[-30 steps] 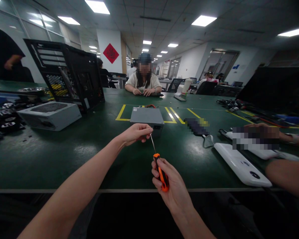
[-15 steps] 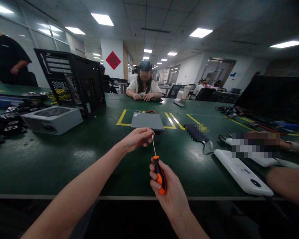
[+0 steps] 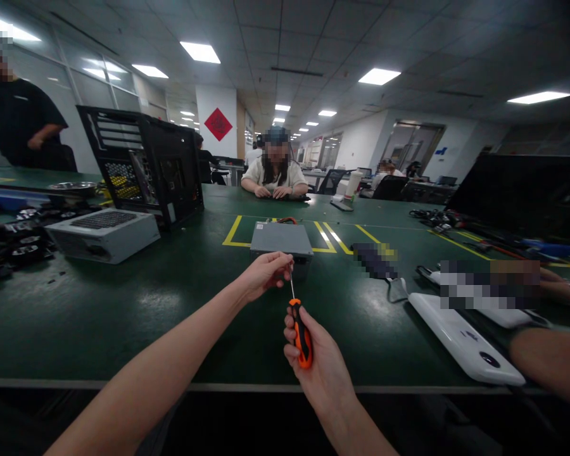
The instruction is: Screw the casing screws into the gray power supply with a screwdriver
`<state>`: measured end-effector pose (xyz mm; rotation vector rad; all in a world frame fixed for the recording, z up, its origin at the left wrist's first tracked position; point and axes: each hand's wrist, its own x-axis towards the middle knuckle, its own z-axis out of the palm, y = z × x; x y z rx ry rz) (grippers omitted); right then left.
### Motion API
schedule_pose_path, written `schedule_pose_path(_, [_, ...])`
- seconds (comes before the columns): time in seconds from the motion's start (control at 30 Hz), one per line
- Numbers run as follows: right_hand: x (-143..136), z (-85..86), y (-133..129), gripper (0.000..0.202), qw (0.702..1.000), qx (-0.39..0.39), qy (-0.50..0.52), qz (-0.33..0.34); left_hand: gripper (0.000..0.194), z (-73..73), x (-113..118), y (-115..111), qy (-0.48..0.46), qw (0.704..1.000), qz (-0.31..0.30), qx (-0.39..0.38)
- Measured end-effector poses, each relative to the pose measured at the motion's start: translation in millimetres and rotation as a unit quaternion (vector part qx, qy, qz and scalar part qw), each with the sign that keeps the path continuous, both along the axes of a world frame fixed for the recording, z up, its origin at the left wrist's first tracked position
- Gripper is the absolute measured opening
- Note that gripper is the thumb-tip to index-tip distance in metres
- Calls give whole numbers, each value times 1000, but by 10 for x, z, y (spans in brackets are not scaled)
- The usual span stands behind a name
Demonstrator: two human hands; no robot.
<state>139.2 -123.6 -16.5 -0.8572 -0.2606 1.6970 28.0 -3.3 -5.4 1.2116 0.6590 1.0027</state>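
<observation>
An orange and black screwdriver [image 3: 303,339] is gripped by its handle in my right hand [image 3: 325,364], its thin metal shaft pointing up and away. My left hand [image 3: 268,275] is closed in a pinch at the screwdriver's tip; whatever sits between the fingertips is too small to make out. Just beyond my left hand lies a grey metal power supply unit [image 3: 281,236] with coloured wires at its back edge. Its near face is partly hidden by my fingers.
An open black computer case [image 3: 164,168] stands at left, behind another grey power supply unit [image 3: 105,233]. On the right are white power banks [image 3: 460,339], a blurred dark device [image 3: 374,259] and a neighbour's arm [image 3: 548,361]. A person [image 3: 274,174] sits across the green table [image 3: 209,342].
The view has tilted up slightly, so table objects appear a little lower. The screwdriver's handle shows a different side, turned in my right hand. My left hand keeps its pinch at the tip.
</observation>
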Motion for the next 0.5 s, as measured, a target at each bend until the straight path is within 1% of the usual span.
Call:
schedule_pose_path(0.23, [28, 10, 26, 17, 1000, -8, 17, -3, 32, -31, -2, 7, 22, 1000, -9, 0])
schedule_pose_path(0.37, [46, 17, 53, 18, 999, -16, 27, -7, 34, -52, 1, 25, 22, 1000, -7, -17])
schedule_pose_path(0.5, [82, 18, 87, 19, 999, -26, 40, -18, 33, -78, 6, 51, 43, 998, 3, -43])
